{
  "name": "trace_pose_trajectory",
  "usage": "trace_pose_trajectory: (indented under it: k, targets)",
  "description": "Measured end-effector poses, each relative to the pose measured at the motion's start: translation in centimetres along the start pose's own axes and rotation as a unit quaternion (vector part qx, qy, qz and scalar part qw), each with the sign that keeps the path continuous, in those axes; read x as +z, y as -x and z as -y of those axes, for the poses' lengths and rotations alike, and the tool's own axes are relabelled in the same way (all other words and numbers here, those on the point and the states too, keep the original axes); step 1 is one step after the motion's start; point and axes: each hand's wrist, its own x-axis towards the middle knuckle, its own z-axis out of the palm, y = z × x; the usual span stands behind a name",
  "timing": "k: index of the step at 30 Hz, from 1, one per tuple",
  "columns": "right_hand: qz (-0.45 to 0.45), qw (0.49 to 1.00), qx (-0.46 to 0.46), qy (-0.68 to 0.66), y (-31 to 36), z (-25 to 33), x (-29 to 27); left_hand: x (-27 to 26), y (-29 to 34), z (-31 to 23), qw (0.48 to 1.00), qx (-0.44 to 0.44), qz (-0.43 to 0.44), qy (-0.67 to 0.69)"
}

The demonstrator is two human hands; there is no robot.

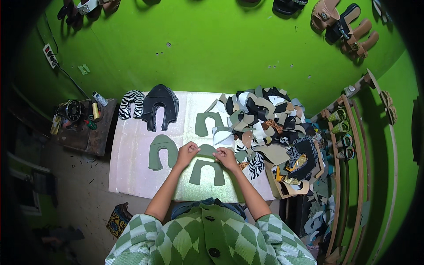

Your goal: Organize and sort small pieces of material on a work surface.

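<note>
My left hand (188, 153) pinches one end of a small curved olive-green shoe-upper piece (206, 150), and my right hand (226, 157) pinches the other end. The piece spans between my fingertips, just above a larger U-shaped green piece (206, 165) on the table. Another green arch-shaped piece (161, 143), with a seam across its top, lies left of my left hand. Beyond my hands sits a third green arch (201, 125), close to a white-and-grey scrap (223, 136).
Black arch-shaped pieces (160, 92) and zebra-print ones (132, 98) lie at the table's far left. A large heap of mixed scraps (260, 108) covers its right side, beside an open box (282, 190). A sewing machine (73, 110) stands left; a wooden shoe rack (335, 176) stands right.
</note>
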Motion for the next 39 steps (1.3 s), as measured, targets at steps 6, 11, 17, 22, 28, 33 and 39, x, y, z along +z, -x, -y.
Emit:
trace_pose_trajectory:
  k: [6,11,17,22,28,33,39]
  targets:
    - [-0.069,0.991,0.074,0.085,1.1,-2.6,0.2,2.3,0.9,5.3,0.993,-0.086,0.006,0.082]
    - [-0.089,0.984,0.067,0.135,1.7,-4.6,0.1,2.9,1.1,7.6,0.997,-0.076,0.01,-0.024]
    - [-0.147,0.942,0.017,0.303,2.1,-4.3,0.8,3.4,2.2,6.1,0.991,-0.062,-0.037,-0.111]
    - [-0.191,0.928,0.026,0.319,2.6,-3.7,1.5,3.7,2.6,5.3,0.987,-0.037,-0.042,-0.148]
    - [-0.187,0.925,0.062,0.325,2.5,-3.1,1.7,3.2,2.5,5.5,0.982,-0.014,-0.071,-0.175]
    - [-0.19,0.922,0.055,0.333,2.5,-3.4,1.6,2.9,2.9,5.0,0.983,-0.007,-0.053,-0.178]
    - [-0.202,0.916,0.054,0.341,2.5,-3.7,2.0,3.6,3.3,5.6,0.979,0.024,-0.096,-0.18]
